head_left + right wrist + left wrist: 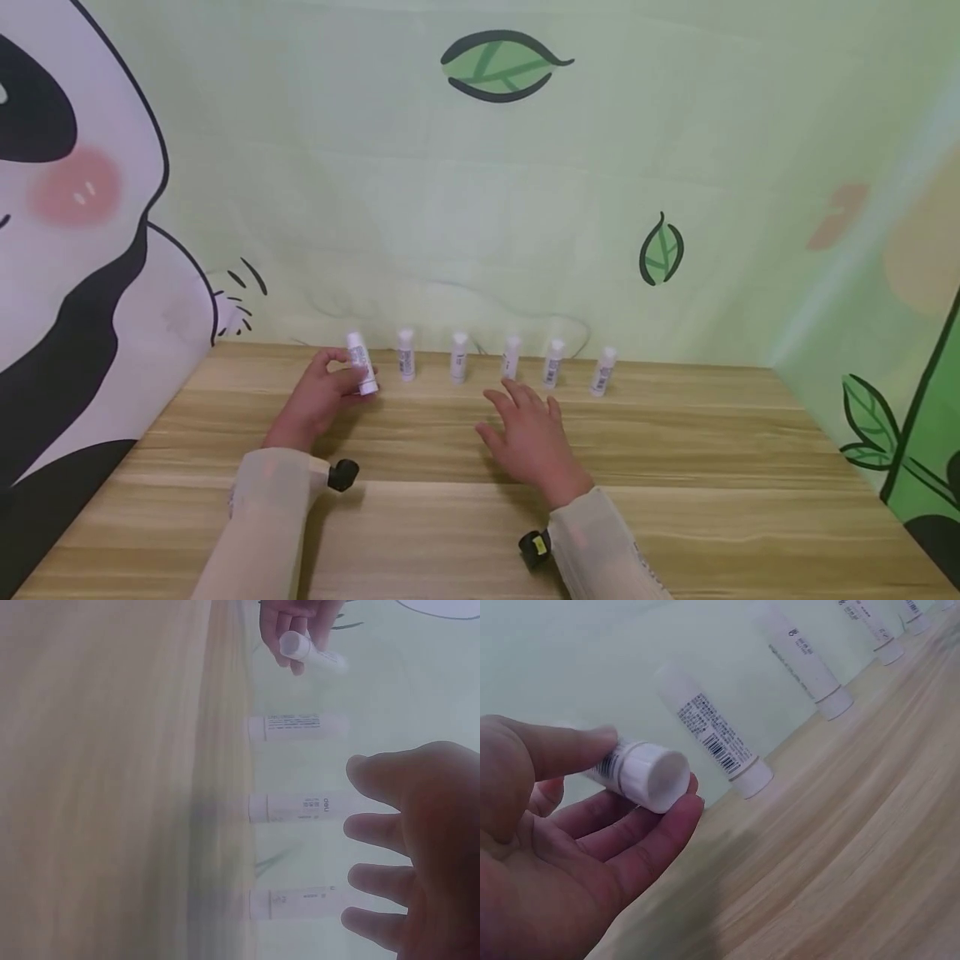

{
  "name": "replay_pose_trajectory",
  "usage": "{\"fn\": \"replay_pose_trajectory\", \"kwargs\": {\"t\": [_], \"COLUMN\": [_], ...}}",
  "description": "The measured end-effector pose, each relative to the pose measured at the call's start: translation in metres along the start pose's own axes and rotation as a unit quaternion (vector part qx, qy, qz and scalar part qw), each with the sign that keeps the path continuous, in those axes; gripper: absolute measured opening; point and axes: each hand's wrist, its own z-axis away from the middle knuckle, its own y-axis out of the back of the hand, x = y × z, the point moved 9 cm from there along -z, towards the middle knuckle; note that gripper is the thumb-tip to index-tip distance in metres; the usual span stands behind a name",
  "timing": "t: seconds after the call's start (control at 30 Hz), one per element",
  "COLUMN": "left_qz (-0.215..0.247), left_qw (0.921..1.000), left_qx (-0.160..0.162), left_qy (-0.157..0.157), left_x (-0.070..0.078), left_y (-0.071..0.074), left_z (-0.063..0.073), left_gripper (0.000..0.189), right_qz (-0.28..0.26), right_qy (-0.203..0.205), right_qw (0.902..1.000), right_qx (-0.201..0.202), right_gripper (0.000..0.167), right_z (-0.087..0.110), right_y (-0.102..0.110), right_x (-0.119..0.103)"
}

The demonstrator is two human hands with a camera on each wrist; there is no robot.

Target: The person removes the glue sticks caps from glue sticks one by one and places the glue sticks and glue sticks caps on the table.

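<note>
White tube point(362, 362), label point(607, 765) partly covered, is pinched by the left hand point(317, 398), right hand point(531, 437) outspread.

A wood-grain tabletop point(420, 533) meets a pale green backdrop point(337, 167) printed with a large panda point(75, 250) at left, leaves point(498, 68) on the far side, a plant point(872, 417) at right.
</note>
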Motion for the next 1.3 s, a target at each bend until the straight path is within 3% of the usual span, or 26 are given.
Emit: {"fn": "replay_pose_trajectory", "kwargs": {"t": [0.13,0.23,0.53,0.97,1.3], "left_qz": [-0.025,-0.064,-0.164,-0.207,-0.238], "left_qw": [0.9992,0.9962,0.9851,0.9769,0.9677], "left_qx": [-0.024,-0.046,-0.046,-0.047,-0.065], "left_qy": [-0.021,-0.037,-0.025,-0.025,-0.054], "left_x": [0.006,0.011,0.013,0.013,0.013], "left_y": [-0.009,-0.018,-0.028,-0.029,-0.033], "left_z": [0.001,0.002,0.007,0.016,0.018], "left_gripper": [0.055,0.063,0.053,0.045,0.041], "right_qz": [-0.001,-0.004,-0.024,-0.041,-0.057], "right_qy": [-0.005,-0.004,0.022,0.031,0.061], "right_qw": [1.0,1.0,0.9992,0.998,0.9936], "right_qx": [-0.001,0.001,0.024,0.036,0.076], "right_gripper": [0.051,0.051,0.049,0.05,0.047], "right_z": [0.0,-0.001,0.0,0.002,0.004], "right_y": [0.001,0.004,0.009,0.009,0.017], "right_x": [0.001,0.001,-0.004,-0.008,-0.014]}}
